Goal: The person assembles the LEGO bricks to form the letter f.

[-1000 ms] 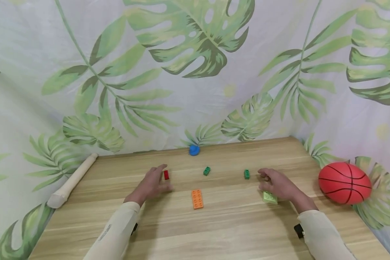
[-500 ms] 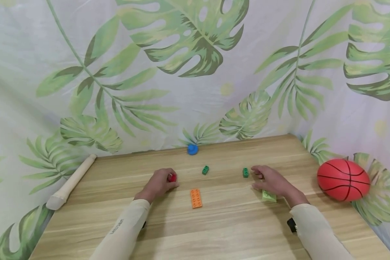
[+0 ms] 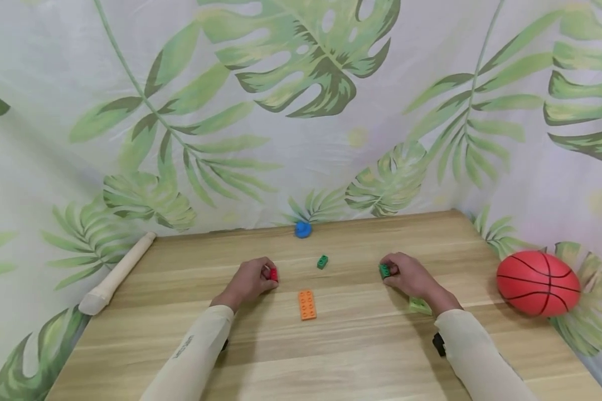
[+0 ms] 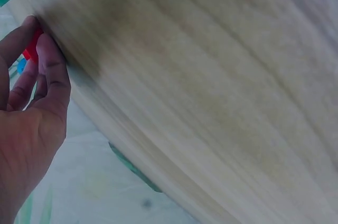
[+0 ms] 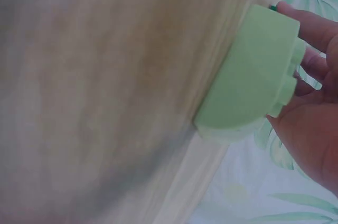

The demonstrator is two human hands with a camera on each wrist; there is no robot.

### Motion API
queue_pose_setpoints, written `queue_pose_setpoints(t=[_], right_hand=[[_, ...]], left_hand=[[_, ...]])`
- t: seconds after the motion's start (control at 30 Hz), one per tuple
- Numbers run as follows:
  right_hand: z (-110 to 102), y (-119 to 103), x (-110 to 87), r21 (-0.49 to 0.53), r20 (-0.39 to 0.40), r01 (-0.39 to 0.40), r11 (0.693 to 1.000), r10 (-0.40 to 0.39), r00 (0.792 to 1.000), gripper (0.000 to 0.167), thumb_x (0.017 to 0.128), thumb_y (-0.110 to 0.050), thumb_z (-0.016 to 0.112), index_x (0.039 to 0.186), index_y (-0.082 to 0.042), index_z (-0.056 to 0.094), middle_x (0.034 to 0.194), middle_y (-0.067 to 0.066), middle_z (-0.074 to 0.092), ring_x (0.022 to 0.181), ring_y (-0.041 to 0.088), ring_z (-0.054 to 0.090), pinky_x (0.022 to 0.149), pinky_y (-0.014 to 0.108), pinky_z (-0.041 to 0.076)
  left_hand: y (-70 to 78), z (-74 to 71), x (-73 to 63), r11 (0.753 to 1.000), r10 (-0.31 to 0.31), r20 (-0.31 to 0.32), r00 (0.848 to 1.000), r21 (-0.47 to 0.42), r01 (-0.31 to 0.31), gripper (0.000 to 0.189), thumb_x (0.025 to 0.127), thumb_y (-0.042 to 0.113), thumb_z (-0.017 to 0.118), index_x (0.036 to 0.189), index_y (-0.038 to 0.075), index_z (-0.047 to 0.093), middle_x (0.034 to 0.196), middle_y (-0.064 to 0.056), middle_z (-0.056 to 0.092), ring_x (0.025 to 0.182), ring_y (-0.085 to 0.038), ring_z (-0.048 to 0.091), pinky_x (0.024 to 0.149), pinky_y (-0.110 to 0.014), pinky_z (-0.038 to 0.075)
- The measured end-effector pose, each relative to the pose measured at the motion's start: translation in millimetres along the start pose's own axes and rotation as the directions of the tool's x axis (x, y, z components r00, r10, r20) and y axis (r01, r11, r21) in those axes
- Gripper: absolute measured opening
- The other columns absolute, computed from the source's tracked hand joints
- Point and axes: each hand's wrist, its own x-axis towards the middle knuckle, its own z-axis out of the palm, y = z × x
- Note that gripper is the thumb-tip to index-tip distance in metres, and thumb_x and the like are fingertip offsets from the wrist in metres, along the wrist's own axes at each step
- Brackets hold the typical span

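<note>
The left hand (image 3: 246, 283) pinches a red brick (image 3: 273, 274) between thumb and fingers; the right hand (image 3: 412, 277) likewise pinches a green brick (image 3: 384, 272). Whether either is lifted off the table (image 3: 331, 359), I cannot tell. So far two bricks are held, well apart and unjoined. Three lie loose: a second green brick (image 3: 322, 262) and an orange brick (image 3: 307, 305) between the hands, a lime brick (image 3: 419, 306) partly hidden by the right. I see no container. Beyond: a blue piece (image 3: 303, 229) at the far edge, a pale stick (image 3: 117, 273) left, a red ball (image 3: 538, 283) right.
</note>
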Motion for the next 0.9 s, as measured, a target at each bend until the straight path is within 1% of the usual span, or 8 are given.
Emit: queue_pose_setpoints(t=[0.07, 0.23, 0.43, 0.63, 0.73, 0.9], right_hand=[[0, -1, -1.4, 0.001, -0.008, -0.014, 1.0, 0.014, 1.0, 0.036, 0.093, -0.003, 0.081, 0.126, 0.006, 0.068, 0.118, 0.023, 0.068, 0.107, 0.034, 0.069, 0.092, 0.05, 0.06], [1, -2, 0.6, 0.003, -0.013, -0.038, 0.999, 0.038, 0.999, 0.034, 0.094, -0.003, 0.08, 0.125, 0.004, 0.069, 0.116, 0.019, 0.069, 0.103, 0.029, 0.068, 0.09, 0.046, 0.059], [1, -3, 1.4, -0.014, -0.015, -0.044, 0.999, 0.044, 0.999, 0.034, 0.094, -0.006, 0.082, 0.125, 0.002, 0.07, 0.111, 0.016, 0.068, 0.097, 0.025, 0.065, 0.085, 0.042, 0.056], [3, -6, 2.3, -0.019, -0.013, -0.055, 0.998, 0.055, 0.998, 0.031, 0.094, -0.007, 0.082, 0.123, 0.001, 0.071, 0.109, 0.014, 0.068, 0.097, 0.023, 0.064, 0.085, 0.039, 0.056], [7, -7, 3.7, -0.03, -0.022, -0.044, 0.999, 0.043, 0.999, 0.03, 0.094, -0.008, 0.082, 0.121, 0.0, 0.072, 0.109, 0.013, 0.069, 0.096, 0.021, 0.065, 0.084, 0.037, 0.056], [14, -16, 8.4, -0.048, -0.042, 0.02, 0.999, -0.022, 0.999, 0.032, 0.095, -0.01, 0.081, 0.124, 0.002, 0.071, 0.11, 0.014, 0.072, 0.098, 0.023, 0.07, 0.085, 0.041, 0.059]], left_hand=[[1.1, -1.4, 0.0, 1.0, -0.021, 0.0, 1.0, -0.013, 0.021, 0.027, 0.089, 0.007, 0.087, 0.109, 0.005, 0.069, 0.09, -0.003, 0.071, 0.081, -0.014, 0.062, 0.08, -0.03, 0.055], [0.3, -6.2, -4.0, 0.998, -0.052, -0.012, 0.999, -0.035, 0.052, 0.029, 0.09, 0.009, 0.088, 0.111, 0.004, 0.068, 0.095, -0.006, 0.071, 0.084, -0.015, 0.063, 0.081, -0.032, 0.056], [-8.3, -5.3, -2.2, 0.997, -0.045, -0.028, 0.999, -0.07, 0.043, 0.026, 0.09, 0.008, 0.087, 0.109, 0.004, 0.071, 0.095, -0.006, 0.072, 0.084, -0.015, 0.063, 0.079, -0.028, 0.054], [-12.2, -1.4, -0.6, 0.994, -0.046, -0.031, 0.998, -0.097, 0.043, 0.026, 0.088, 0.008, 0.088, 0.109, 0.004, 0.073, 0.095, -0.006, 0.072, 0.083, -0.014, 0.064, 0.077, -0.026, 0.054], [-13.1, 0.3, 0.5, 0.993, -0.051, -0.031, 0.998, -0.104, 0.048, 0.027, 0.087, 0.007, 0.089, 0.108, 0.004, 0.074, 0.095, -0.006, 0.072, 0.082, -0.014, 0.063, 0.078, -0.027, 0.054], [-10.9, 2.2, 2.3, 0.992, -0.058, -0.029, 0.998, -0.118, 0.054, 0.025, 0.086, 0.007, 0.09, 0.106, 0.004, 0.076, 0.094, -0.006, 0.072, 0.083, -0.014, 0.063, 0.078, -0.026, 0.055]])
